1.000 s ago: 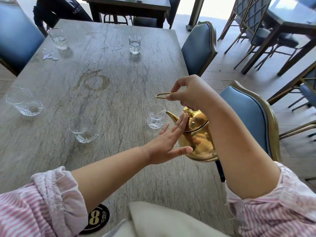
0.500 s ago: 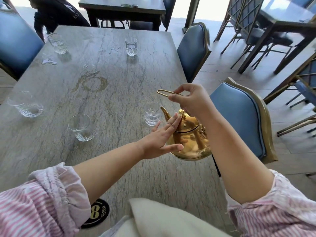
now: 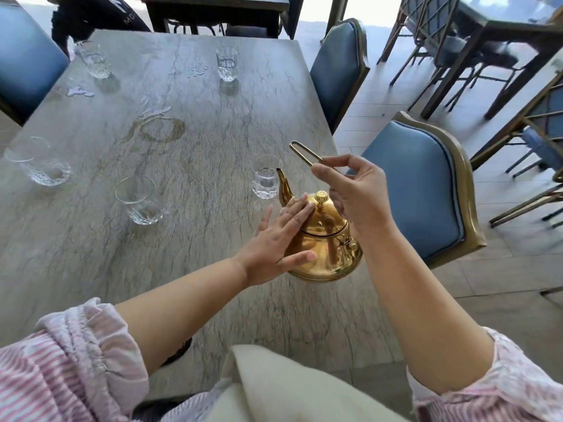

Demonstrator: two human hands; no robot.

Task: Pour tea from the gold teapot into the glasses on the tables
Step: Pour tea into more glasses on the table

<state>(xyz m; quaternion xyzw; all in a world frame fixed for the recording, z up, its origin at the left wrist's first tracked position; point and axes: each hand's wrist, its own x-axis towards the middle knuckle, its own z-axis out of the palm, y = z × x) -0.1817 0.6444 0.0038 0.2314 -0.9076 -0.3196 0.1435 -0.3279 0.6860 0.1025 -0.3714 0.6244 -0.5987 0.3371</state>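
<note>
Right fingers: your right hand (image 3: 361,197) pinches the teapot's thin wire handle (image 3: 306,154) between thumb and fingertips, the other fingers curled loosely.
Left fingers: your left hand (image 3: 274,242) is spread flat, fingers straight, pressed against the lid and left side of the gold teapot (image 3: 324,239); it grips nothing.
Teapot: one, near the right edge of the table (image 3: 182,178), its spout tip at the rim of the nearest glass (image 3: 265,176).
Glasses: five on this table. One at the spout, one near left (image 3: 140,200), one at the left edge (image 3: 38,161), two far, left (image 3: 91,59) and right (image 3: 227,63).
Chairs: two blue ones on the right, one near (image 3: 426,190) and one far (image 3: 339,65); part of another on the far left (image 3: 26,53).
Change: a second ago the teapot was tipped steeply with its spout just right of the glass; now it sits more upright, knob showing, and the spout meets the rim. The handle points up and far left instead of lying level.
</note>
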